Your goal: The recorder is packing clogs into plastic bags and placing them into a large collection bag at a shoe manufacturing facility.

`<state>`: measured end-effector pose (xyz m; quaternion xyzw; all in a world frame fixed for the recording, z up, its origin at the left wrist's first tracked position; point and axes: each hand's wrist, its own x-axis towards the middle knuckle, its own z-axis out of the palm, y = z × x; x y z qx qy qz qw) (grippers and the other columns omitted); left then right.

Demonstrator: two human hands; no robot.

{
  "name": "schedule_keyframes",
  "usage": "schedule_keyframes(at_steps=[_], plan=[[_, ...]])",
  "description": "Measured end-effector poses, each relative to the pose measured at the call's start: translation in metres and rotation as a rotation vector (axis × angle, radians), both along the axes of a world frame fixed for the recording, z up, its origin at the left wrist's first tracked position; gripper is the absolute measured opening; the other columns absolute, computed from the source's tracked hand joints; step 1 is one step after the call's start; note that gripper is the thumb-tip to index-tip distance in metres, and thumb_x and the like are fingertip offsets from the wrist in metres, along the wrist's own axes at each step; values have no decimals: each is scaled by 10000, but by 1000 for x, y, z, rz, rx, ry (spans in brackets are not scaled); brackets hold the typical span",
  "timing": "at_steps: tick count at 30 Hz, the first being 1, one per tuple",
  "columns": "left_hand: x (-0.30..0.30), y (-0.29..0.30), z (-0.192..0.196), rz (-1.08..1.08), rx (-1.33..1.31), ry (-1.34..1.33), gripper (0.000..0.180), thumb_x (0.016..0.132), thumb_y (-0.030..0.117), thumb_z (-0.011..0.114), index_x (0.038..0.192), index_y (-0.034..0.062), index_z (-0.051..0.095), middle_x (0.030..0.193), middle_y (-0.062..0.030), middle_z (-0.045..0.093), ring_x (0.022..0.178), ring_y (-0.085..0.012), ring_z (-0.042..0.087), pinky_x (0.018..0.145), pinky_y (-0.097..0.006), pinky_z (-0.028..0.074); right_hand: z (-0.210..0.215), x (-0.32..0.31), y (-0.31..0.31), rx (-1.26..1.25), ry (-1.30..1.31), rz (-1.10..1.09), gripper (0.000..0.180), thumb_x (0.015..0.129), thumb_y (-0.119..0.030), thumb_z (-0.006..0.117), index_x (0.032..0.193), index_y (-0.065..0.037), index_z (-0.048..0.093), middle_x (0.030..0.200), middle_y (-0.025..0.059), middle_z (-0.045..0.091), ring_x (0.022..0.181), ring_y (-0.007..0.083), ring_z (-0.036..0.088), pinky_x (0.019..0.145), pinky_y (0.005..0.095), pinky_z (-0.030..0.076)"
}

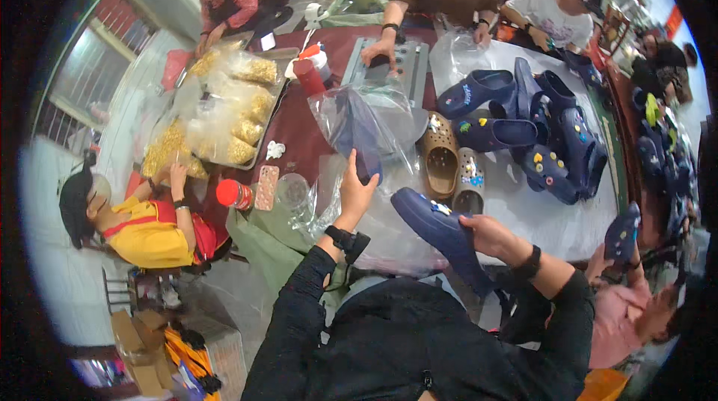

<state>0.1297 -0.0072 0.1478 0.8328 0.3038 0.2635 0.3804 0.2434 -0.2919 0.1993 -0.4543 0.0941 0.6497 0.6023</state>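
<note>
My left hand (357, 190) is closed on the near end of a navy clog (357, 132). That clog lies partly inside a clear plastic bag (389, 111), which spreads open around it over the table. In my right hand (493, 238) is a second navy clog (430, 223), gripped at its side, with a light charm on its upper and its toe pointing up and left. Just beyond it stand a tan clog (440, 158) and a grey clog (470, 180) with charms. A pile of navy clogs (497, 132) covers the table to the right.
Trays (258, 132) of bagged small golden pieces stand on the left, near a red-lidded jar (233, 194) and a patterned phone (266, 187). A grey metal panel (411, 65) lies beyond the bag. Several people sit around the table; one (153, 233) wears yellow.
</note>
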Motion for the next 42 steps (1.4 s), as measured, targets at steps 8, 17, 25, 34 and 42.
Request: schedule_keyframes(at_steps=[8, 17, 25, 34, 42], plan=[[-15, 14, -9, -92, -28, -50, 786, 717, 142, 697, 1377, 99, 273, 1208, -218, 490, 1080, -358, 499, 901, -396, 413, -16, -58, 84, 10, 86, -393, 362, 970, -214, 342, 1195, 53, 436, 1151, 170, 544, 1039, 270, 540, 938, 407, 402], [-31, 22, -3, -183, -92, 32, 820, 703, 113, 696, 1394, 109, 255, 1124, -215, 530, 993, -364, 545, 834, -399, 440, -13, -62, 178, 172, 34, -724, 315, 957, -162, 375, 1156, 69, 453, 1120, 182, 548, 1009, 301, 545, 908, 448, 419], [-39, 37, 3, -200, -12, -106, 700, 757, 77, 637, 1371, 101, 301, 1154, -220, 528, 1049, -360, 526, 870, -394, 424, 18, -70, 142, 88, 36, -460, 324, 958, -171, 363, 1162, 64, 452, 1111, 198, 550, 998, 306, 552, 896, 465, 414], [-38, 26, -11, -225, 23, -4, 726, 734, 58, 631, 1378, 145, 310, 1091, -198, 518, 993, -356, 524, 863, -391, 422, -27, -54, 172, 212, 162, -545, 284, 958, -165, 384, 1149, 28, 463, 1126, 168, 547, 1004, 285, 543, 910, 445, 414], [-43, 17, 10, -333, -570, -164, 864, 748, 85, 672, 1423, 95, 133, 1312, -180, 403, 1175, -263, 447, 946, -349, 397, -18, -56, 170, 167, -1, -459, 298, 965, -171, 369, 1174, 26, 448, 1165, 154, 533, 1046, 279, 531, 915, 440, 413]])
